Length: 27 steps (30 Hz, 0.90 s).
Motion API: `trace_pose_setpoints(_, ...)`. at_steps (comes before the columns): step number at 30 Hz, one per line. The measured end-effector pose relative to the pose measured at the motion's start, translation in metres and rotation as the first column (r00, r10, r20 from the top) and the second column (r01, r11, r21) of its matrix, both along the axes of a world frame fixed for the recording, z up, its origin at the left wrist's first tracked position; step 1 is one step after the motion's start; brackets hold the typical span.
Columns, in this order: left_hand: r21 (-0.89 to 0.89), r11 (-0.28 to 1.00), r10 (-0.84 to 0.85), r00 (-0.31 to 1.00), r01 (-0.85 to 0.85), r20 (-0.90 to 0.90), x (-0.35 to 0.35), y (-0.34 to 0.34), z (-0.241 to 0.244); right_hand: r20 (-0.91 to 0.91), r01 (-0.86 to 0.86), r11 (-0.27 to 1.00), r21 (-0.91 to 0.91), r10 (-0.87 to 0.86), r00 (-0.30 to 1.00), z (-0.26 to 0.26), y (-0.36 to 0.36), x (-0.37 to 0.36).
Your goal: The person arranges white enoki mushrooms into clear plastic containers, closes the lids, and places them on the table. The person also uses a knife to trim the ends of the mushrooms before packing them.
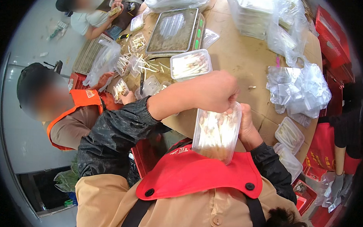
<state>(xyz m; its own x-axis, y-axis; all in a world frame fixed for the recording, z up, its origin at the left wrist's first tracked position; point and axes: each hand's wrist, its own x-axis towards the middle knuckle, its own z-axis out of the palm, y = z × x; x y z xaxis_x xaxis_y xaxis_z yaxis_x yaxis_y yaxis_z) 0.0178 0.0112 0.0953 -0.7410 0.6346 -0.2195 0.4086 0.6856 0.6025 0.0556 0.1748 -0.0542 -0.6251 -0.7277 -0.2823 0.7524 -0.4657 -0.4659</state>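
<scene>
My right hand (pixel 247 123) grips the right side of a clear plastic tray (pixel 239 115), tilted in front of my red bib. Long pale stems, apparently mushrooms (pixel 215 129), lie lengthwise in the tray under bright glare. My left hand (pixel 222 89) reaches across from the left, its fingers curled down at the tray's upper edge; whether something is pinched in them is hidden. Just beyond my left forearm, another clear tray (pixel 173 76) of pale, brown-tipped mushrooms stands on the cardboard-covered table (pixel 240 61). One small piece (pixel 252 87) lies loose to the right.
A flat-topped scale (pixel 172 30) stands beyond. Stacked trays (pixel 253 20), plastic bags (pixel 299 87) and filled trays (pixel 289 135) line the right. At left, a co-worker's hand (pixel 128 98) holds a small tray near a knife (pixel 141 82) and loose stems. Another person sits farther back; a gloved hand (pixel 337 185) is lower right.
</scene>
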Motion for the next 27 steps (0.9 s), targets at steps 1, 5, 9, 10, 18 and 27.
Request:
trace_pose_setpoints(1, -0.016, 1.0, -0.024, 0.999, 0.024, -0.024, -0.001, 0.002, 0.0, 0.012, -0.001, 0.999, -0.04, 0.001, 1.0, -0.004, 0.001, -0.001)
trace_pose_setpoints(5, 0.004, 0.991, -0.133, 0.989, 0.133, 0.068, -0.009, 0.002, 0.008, 0.015, 0.018, 0.996, -0.088, -0.017, 1.0, -0.002, 0.003, -0.001)
trace_pose_setpoints(9, 0.049, 0.991, -0.13, 0.985, 0.126, 0.113, -0.014, -0.005, -0.001, 0.009, -0.034, 0.992, -0.121, 0.035, 0.999, -0.015, 0.004, -0.005)
trace_pose_setpoints(10, 0.028, 0.993, -0.12, 0.986, 0.118, 0.117, -0.014, -0.005, -0.001, 0.007, -0.032, 0.995, -0.099, 0.033, 0.999, -0.007, 0.002, -0.004)
trace_pose_setpoints(18, -0.162, 0.975, -0.13, 0.984, 0.15, 0.125, -0.017, 0.014, 0.012, 0.071, 0.008, 0.948, -0.318, 0.015, 0.997, -0.007, 0.0, -0.007)
trace_pose_setpoints(27, 0.035, 0.984, -0.176, 0.951, 0.173, 0.253, -0.015, -0.003, 0.015, 0.118, 0.009, 0.987, -0.161, 0.011, 0.993, -0.035, 0.01, -0.01)
